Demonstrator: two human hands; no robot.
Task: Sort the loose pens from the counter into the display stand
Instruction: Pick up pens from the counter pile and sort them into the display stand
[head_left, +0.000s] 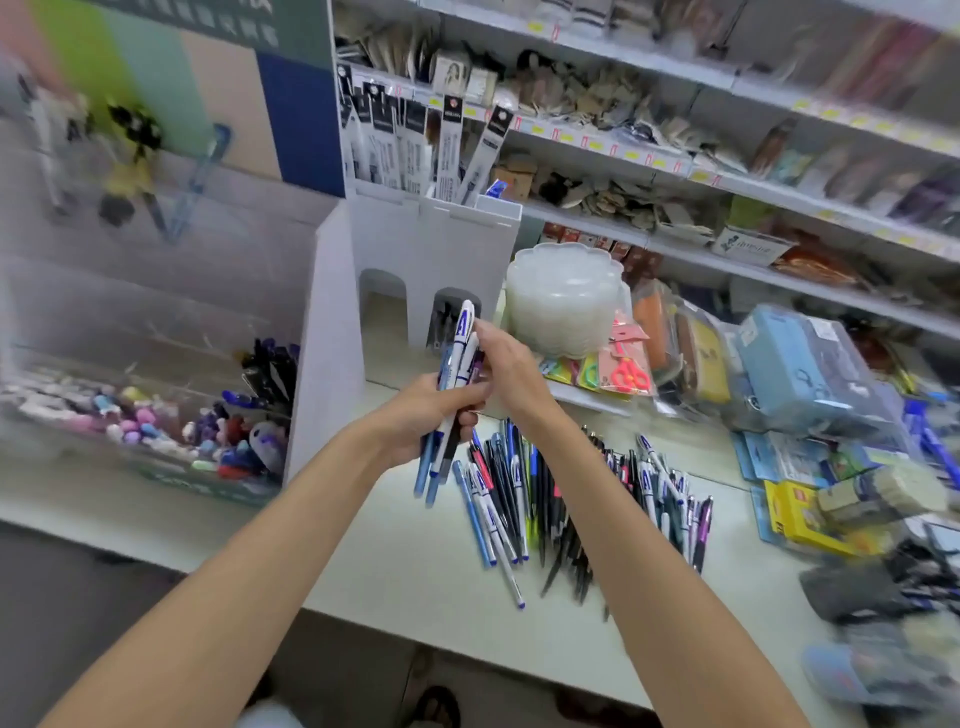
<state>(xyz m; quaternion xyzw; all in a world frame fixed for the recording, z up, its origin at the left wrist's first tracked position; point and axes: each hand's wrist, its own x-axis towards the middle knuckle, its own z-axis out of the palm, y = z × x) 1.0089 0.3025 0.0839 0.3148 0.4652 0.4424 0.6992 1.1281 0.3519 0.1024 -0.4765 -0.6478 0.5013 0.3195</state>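
Above the counter (415, 561), a pen bundle (440, 457) is gripped by the left hand (421, 415), one pen (464, 332) pinched by fingers of the right hand (511, 369), judged due next for the display stand (436, 244).

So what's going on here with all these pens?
A person is sorting pens at a shop counter. The left hand grips a bunch of pens, and the right hand pinches a white-and-blue pen at the top of that bunch, just in front of the white display stand. A large pile of loose pens lies on the counter below, not yet sorted.
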